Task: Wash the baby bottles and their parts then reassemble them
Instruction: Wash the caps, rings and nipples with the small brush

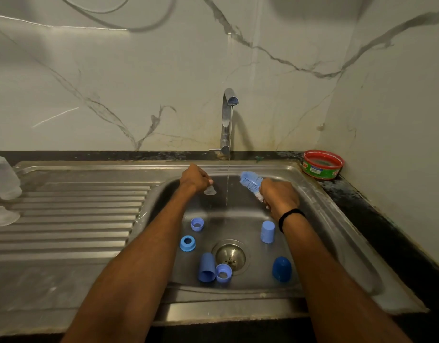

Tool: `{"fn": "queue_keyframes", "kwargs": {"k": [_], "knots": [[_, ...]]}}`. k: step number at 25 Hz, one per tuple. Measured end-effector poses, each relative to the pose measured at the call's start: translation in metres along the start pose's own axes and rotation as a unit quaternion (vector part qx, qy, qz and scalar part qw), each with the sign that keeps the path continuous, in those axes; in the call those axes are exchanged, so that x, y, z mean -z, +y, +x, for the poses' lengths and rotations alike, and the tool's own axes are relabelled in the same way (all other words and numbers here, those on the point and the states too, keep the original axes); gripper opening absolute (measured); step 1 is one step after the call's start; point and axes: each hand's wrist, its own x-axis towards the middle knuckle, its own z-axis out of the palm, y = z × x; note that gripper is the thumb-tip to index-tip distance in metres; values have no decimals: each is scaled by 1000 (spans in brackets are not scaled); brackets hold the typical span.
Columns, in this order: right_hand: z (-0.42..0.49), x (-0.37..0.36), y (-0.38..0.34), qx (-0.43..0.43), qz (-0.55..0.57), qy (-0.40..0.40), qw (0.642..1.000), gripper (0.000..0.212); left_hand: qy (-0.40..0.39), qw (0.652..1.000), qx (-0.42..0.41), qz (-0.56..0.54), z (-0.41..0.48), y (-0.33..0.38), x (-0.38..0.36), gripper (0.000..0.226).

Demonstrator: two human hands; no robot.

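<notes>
Centre frame: left hand (194,179) pinches a clear teat (210,191) beside the running water (227,194); right hand (279,194) grips the bottle brush (250,181). The teat's inside is best scrubbed under the stream.

Clear nipple (210,191) — upright, 6 blue parts (267,231) scattered

a chrome tap (227,120) stands at the back of a steel sink (321,219), a thin stream of water (227,186) falling from it. a ribbed drainboard (77,219) lies to the left. a red and green tub (322,165) sits on the dark counter (362,209) in the right corner.
</notes>
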Motion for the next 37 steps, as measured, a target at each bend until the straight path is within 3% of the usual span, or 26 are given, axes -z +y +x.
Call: {"fn": "queue_keyframes", "kwargs": {"k": [2, 7, 14, 18, 25, 29, 37], "knots": [[-5, -1, 0, 20, -31, 6, 999, 42, 0, 1000, 0, 5, 1, -1, -2, 22], [-18, 0, 0, 48, -90, -7, 995, 21, 13, 1000, 13, 9, -2, -7, -5, 22], [-25, -10, 8, 76, -150, -18, 986, 24, 9, 999, 29, 12, -8, -7, -8, 33], [-31, -13, 11, 85, -162, -19, 983, 25, 14, 999, 26, 31, -13, -10, -11, 20], [-38, -15, 13, 85, -174, -23, 981, 35, 6, 1000, 17, 9, -28, -1, -17, 27], [-41, -18, 13, 97, -176, -38, 979, 37, 39, 999, -16, 29, -36, -7, -7, 11], [-56, -19, 5, 143, -188, -43, 971, 37, 27, 996, -46, 65, -63, -17, 15, 17]]}}
